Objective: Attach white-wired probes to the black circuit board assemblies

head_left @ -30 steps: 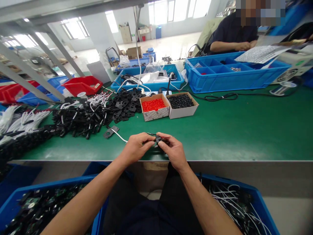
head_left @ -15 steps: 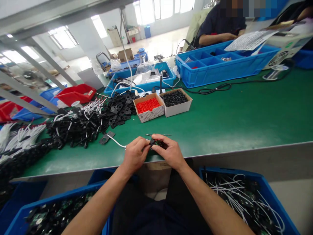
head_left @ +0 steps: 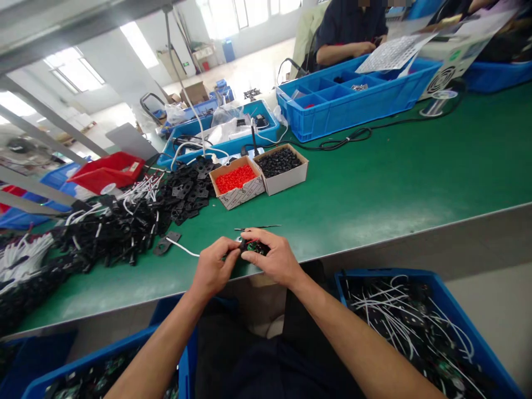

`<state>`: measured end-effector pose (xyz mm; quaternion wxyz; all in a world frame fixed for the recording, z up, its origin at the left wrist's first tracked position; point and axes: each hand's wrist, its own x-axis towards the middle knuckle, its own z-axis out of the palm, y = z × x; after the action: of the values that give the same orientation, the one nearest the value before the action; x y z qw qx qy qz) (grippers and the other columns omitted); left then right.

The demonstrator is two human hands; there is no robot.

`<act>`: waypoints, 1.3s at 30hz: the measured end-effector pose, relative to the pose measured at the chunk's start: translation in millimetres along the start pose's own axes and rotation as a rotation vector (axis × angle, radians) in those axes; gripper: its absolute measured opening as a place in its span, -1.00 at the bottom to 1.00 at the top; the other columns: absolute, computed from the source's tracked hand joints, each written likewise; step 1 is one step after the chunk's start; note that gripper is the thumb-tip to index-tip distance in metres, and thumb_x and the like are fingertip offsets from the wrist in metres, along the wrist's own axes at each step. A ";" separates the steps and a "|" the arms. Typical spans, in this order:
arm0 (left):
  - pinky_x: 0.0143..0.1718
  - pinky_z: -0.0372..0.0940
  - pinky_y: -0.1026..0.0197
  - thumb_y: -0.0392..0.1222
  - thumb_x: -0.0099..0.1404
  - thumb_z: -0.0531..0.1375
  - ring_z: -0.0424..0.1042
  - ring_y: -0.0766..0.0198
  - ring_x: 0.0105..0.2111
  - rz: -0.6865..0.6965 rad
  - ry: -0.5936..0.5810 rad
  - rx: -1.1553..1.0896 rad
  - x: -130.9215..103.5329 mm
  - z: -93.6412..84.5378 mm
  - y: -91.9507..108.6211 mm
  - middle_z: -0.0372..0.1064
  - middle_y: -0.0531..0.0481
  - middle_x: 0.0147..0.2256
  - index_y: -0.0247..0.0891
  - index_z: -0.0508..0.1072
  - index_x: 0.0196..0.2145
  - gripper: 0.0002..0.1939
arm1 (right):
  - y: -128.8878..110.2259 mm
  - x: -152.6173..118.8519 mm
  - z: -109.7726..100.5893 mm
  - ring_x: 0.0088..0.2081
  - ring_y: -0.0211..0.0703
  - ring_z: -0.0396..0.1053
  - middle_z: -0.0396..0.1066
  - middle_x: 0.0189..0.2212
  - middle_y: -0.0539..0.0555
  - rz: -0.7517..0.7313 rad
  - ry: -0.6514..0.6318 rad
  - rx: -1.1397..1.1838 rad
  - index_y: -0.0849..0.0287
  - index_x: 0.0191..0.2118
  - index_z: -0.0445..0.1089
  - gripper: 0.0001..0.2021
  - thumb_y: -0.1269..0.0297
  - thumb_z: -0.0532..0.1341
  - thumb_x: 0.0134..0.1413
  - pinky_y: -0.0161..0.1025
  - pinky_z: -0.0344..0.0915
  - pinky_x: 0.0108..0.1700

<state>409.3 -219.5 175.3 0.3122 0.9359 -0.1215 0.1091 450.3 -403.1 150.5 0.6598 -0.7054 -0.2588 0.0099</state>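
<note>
Near the front edge of the green workbench, my right hand grips a small black part with a green circuit board and a red wire. My left hand pinches the black end of the same part, its fingertips close to those of my right hand. A white cable runs from a flat black plate toward my left hand, where its end is hidden. Just beyond my fingers lies a thin dark rod-like tool.
Behind my hands stand a carton of red caps and a carton of black caps. Black plates and cabled parts are heaped at left. Blue crates flank my legs. A co-worker sits across, behind a divided blue bin.
The camera view has shifted, so the bench appears tilted and further left. More of the green board now shows between my hands, which keep hold of the part.
</note>
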 end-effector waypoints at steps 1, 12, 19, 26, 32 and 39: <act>-0.27 0.22 0.30 -0.27 0.36 0.12 0.37 0.34 -0.32 0.031 0.059 0.036 -3.3 5.4 0.3 0.39 -0.02 -0.33 -0.29 0.44 -0.27 -0.89 | 0.1 0.1 1.0 0.10 -0.34 0.30 0.33 0.01 0.01 -0.002 0.003 -0.014 0.18 0.02 0.47 -0.63 0.22 0.34 0.07 -0.42 0.20 0.23; -0.29 0.20 0.31 -0.06 0.40 0.09 0.38 0.35 -0.34 -0.138 -0.210 0.027 -9.7 -55.9 -24.7 0.42 0.02 -0.35 -0.24 0.50 -0.26 -0.74 | 0.5 -5.8 1.2 -0.17 -0.37 0.38 0.36 -0.08 0.09 0.163 0.045 0.132 0.23 0.06 0.43 -0.58 0.09 0.26 0.16 -0.44 0.37 -0.07; -0.32 0.18 0.23 -0.09 0.29 0.17 0.41 0.17 -0.26 -0.222 -0.370 0.574 -2.7 -64.1 -35.6 0.37 -0.09 -0.21 -0.17 0.49 -0.16 -0.79 | -5.9 -8.1 11.1 -0.22 -0.25 0.42 0.34 -0.06 0.20 0.335 -0.014 0.350 0.32 0.05 0.37 -0.47 0.02 0.31 0.08 -0.35 0.43 -0.22; -0.35 0.19 0.19 -0.25 0.09 0.17 0.41 0.10 -0.33 -0.257 -0.430 0.464 14.1 -52.6 -37.6 0.40 -0.19 -0.31 -0.32 0.48 -0.39 -0.87 | -13.6 -1.9 14.5 -0.19 -0.15 0.44 0.27 0.03 0.28 0.462 -0.009 0.503 0.31 0.20 0.22 -0.31 -0.02 0.31 0.05 -0.29 0.45 -0.26; -0.25 0.20 0.22 -0.32 0.24 0.03 0.40 0.16 -0.21 -0.185 -0.375 0.309 -2.2 -53.3 -43.0 0.42 -0.11 -0.21 -0.25 0.47 -0.17 -0.72 | -11.5 -2.2 12.7 -0.19 -0.14 0.44 0.24 0.06 0.28 0.504 -0.034 0.552 0.28 0.27 0.13 -0.25 0.00 0.31 0.05 -0.28 0.46 -0.26; -0.45 0.13 0.34 -0.15 0.33 0.05 0.25 0.38 -0.48 -0.320 -0.249 -0.437 -15.7 -73.0 -4.5 0.33 0.06 -0.42 -0.29 0.40 -0.19 -0.79 | -18.8 2.7 14.7 -0.21 -0.13 0.45 0.26 0.04 0.28 0.466 0.015 0.702 0.23 0.28 0.03 -0.29 -0.03 0.22 0.13 -0.26 0.46 -0.28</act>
<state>386.4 -168.9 225.4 0.5023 0.8599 -0.0305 -0.0857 440.8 -388.5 167.1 0.8420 -0.4777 -0.0685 0.2414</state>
